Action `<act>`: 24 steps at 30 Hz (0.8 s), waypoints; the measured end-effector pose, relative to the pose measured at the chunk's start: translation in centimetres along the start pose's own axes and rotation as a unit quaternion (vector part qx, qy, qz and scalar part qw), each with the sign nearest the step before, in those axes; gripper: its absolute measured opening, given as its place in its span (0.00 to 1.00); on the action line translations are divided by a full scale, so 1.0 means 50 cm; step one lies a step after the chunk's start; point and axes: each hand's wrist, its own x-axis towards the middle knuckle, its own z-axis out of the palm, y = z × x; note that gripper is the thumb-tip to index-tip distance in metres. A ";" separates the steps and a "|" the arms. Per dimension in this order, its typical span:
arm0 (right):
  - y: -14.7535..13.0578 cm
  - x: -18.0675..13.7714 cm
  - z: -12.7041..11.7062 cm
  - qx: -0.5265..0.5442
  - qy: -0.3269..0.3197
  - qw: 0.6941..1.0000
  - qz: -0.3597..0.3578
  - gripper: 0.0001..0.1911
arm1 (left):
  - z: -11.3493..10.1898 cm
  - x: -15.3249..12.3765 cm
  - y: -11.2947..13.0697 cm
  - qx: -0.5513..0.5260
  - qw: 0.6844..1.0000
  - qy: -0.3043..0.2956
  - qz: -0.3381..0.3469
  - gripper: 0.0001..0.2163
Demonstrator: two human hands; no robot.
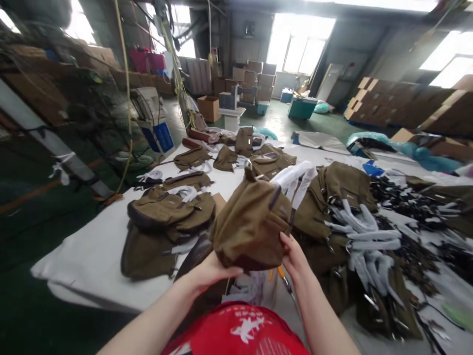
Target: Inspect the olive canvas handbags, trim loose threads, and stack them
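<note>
Gripping brown bag (251,224), fingers (286,240) seemingly underneath

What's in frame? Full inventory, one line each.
held bag: one, olive-brown canvas, lifted above the table's near edge, between both hands
bag stack: several, olive-brown, on the table left of the held bag
bag heap: many, olive-brown, with white wrapped straps, right of the held bag
far bags: several, olive-brown, spread toward the table's far end
table: one, white cover, runs from near to far
black parts: a pile, black, table's right side; kind unclear
cardboard boxes: many, brown, stacked by the right wall and at the back
machine: one, white and blue, left of the table
left hand: one, bare, grips the held bag's bottom
right hand: one, bare, grips the bag's right lower edge
</note>
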 end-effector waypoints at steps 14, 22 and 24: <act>-0.009 -0.064 -0.038 -0.195 -0.014 0.964 -0.180 0.23 | 0.055 -0.073 0.151 0.183 0.950 -0.241 0.079 0.20; -0.103 -0.166 -0.018 -0.260 0.158 0.832 -0.464 0.15 | 0.149 -0.013 -0.041 -0.208 0.971 0.076 -0.091 0.15; -0.112 -0.219 0.013 -0.363 0.061 0.803 -0.468 0.10 | 0.164 0.013 -0.085 -0.278 0.934 0.164 -0.151 0.15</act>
